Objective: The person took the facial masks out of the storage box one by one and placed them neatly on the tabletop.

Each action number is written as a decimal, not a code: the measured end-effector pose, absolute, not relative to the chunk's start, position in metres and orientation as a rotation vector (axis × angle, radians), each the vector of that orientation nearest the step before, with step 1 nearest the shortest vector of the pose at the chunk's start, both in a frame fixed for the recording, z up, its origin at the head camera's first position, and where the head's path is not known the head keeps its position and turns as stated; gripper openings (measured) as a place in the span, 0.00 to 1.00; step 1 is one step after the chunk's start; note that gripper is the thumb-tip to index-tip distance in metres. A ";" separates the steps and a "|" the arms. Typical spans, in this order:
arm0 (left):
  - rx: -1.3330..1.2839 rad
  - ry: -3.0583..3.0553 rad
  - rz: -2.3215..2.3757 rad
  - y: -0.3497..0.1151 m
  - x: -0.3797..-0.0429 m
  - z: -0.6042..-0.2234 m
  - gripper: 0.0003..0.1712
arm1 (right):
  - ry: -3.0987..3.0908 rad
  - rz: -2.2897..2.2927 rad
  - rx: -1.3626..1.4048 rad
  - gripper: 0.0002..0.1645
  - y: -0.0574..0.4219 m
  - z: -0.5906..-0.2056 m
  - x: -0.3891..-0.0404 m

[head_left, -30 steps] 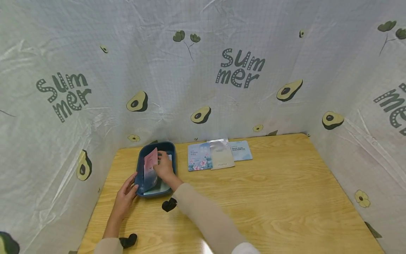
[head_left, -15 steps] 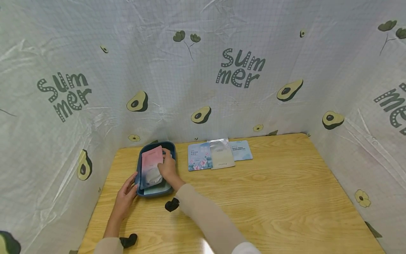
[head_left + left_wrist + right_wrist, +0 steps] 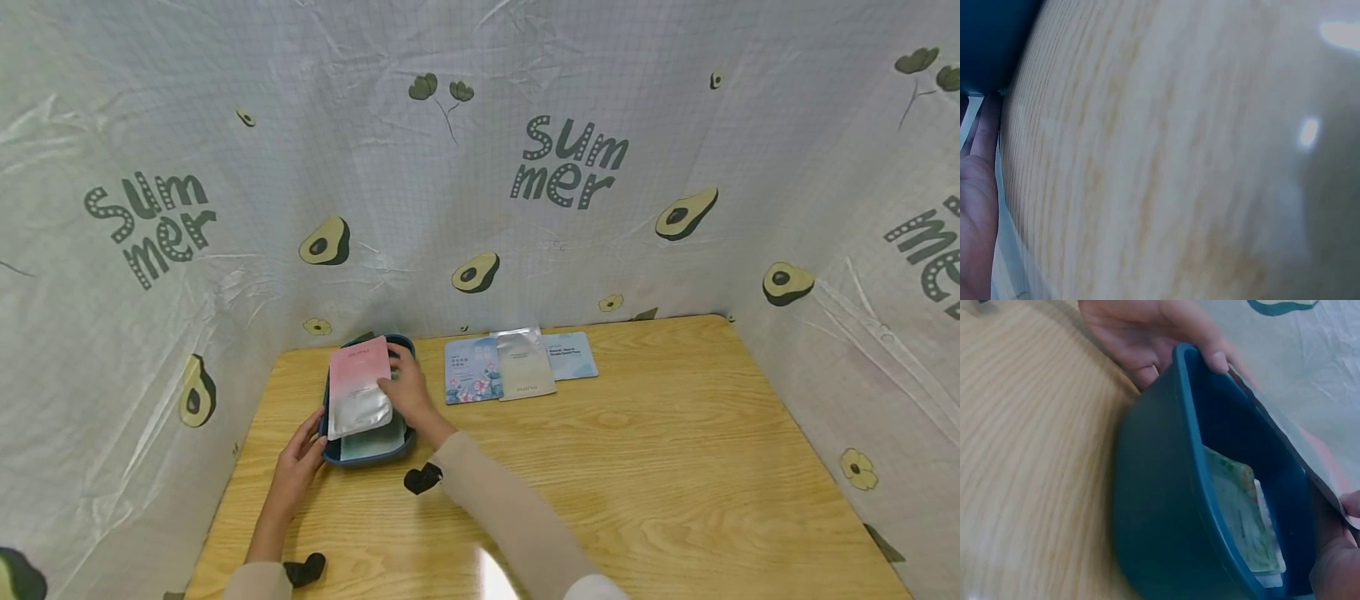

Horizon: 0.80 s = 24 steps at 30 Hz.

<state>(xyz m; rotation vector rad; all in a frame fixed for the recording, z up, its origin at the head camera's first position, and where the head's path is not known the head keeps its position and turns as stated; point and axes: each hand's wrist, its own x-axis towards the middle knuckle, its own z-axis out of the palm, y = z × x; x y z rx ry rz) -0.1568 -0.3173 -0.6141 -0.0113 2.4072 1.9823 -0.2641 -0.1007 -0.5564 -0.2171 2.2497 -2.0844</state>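
A pink and silver face mask sachet [image 3: 360,387] is held over a dark blue bin [image 3: 408,450]. My right hand [image 3: 411,387] pinches the sachet by its right edge. In the right wrist view, the sachet appears edge-on above the rim, and part of my right hand [image 3: 1338,569] shows at the lower right. My left hand [image 3: 294,467] holds the near left corner of the bin, its thumb at the rim. Inside the bin lies a pale green sachet [image 3: 1244,512], with a white edge of something beside it.
To the right of the bin lie a blue floral sachet [image 3: 471,371], a cream and silver sachet [image 3: 525,367] and a light blue sachet [image 3: 573,357], overlapping in a row. They rest on the wooden table [image 3: 637,467]. A printed curtain [image 3: 405,208] rises behind the table.
My right hand has raised the sachet from inside the bin to above its rim, turning its pink and silver face upward. My left hand stays at the bin's corner.
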 end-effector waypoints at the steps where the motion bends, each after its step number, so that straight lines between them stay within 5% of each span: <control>1: -0.020 2.405 1.984 -0.317 -0.157 -0.614 0.34 | 2.234 -2.092 -0.224 0.38 -0.099 -0.556 -0.265; 24: -0.051 2.426 1.973 -0.315 -0.155 -0.612 0.33 | 1.965 -2.245 -0.250 0.38 -0.046 -0.552 -0.267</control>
